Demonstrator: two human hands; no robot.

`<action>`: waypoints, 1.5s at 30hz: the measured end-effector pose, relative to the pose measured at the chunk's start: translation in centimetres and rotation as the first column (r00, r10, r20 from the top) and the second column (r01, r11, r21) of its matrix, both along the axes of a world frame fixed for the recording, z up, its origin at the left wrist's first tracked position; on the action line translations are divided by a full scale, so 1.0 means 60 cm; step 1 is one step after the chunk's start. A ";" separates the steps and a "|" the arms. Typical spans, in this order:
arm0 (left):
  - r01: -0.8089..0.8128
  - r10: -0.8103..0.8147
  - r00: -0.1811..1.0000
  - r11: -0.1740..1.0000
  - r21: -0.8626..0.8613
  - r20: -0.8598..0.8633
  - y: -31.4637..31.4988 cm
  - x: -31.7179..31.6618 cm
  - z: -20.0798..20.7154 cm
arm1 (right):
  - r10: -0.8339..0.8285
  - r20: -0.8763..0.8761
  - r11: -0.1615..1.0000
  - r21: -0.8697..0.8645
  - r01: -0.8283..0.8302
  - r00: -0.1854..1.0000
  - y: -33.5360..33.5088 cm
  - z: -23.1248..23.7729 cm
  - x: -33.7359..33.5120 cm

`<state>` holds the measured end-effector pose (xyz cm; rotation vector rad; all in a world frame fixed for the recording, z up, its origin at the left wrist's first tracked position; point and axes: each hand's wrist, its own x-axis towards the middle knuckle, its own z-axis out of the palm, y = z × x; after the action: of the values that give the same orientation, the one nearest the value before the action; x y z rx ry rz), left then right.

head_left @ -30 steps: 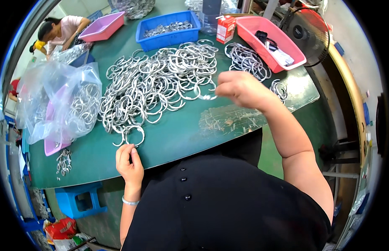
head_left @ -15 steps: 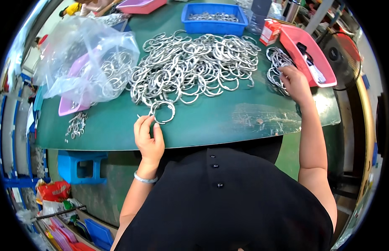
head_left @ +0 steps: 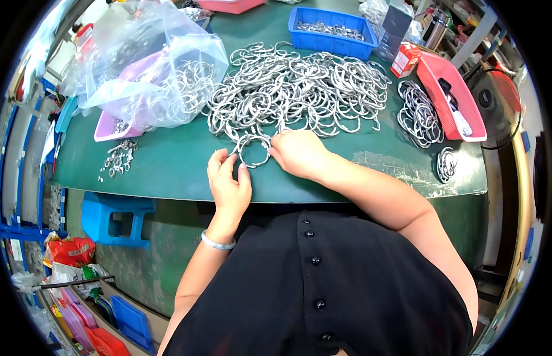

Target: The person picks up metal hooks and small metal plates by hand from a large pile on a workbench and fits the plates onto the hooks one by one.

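A silver metal ring (head_left: 253,165) stands in front of a big heap of similar open metal rings (head_left: 300,89) on the green table. My left hand (head_left: 230,185) has its thumb and fingers closed at the ring's left side. At the ring's right side, by the heap's near edge, my right hand (head_left: 303,153) pinches with its fingertips. The fingers partly cover what it grips, but the ring meets them there. Off to the right lie a pile of darker rings (head_left: 419,115) and a small separate bunch of rings (head_left: 446,165).
A clear plastic bag (head_left: 163,98) drapes over a purple tray (head_left: 104,127) at left, with small metal parts (head_left: 119,159) nearby. Behind the heap stands a blue bin (head_left: 332,47) of small parts. A pink basket (head_left: 433,80) and a fan (head_left: 495,107) are at right.
My right hand has left the pile at the right and come across to the ring at my left hand. The small separate bunch at right now shows. The view has shifted slightly.
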<state>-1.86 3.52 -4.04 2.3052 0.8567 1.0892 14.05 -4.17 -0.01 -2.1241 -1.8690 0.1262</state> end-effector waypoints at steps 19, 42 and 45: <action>0.141 -0.139 0.978 0.990 -0.005 0.154 0.006 -0.013 0.004 | -0.306 -0.899 0.936 -0.224 0.272 0.312 0.037 0.029 0.007; 0.311 -0.117 0.875 0.879 -0.361 0.469 0.006 -0.032 0.005 | -0.068 -0.885 0.996 -0.036 0.076 0.460 0.049 0.072 0.004; 0.506 -0.199 0.799 0.732 -0.456 0.567 -0.018 -0.032 0.037 | -0.059 -0.923 0.995 -0.025 0.093 0.380 0.017 0.080 0.005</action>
<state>-3.80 2.46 -1.84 1.4824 0.4161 0.9723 14.33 -3.17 4.79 -1.4937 -1.0212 1.0393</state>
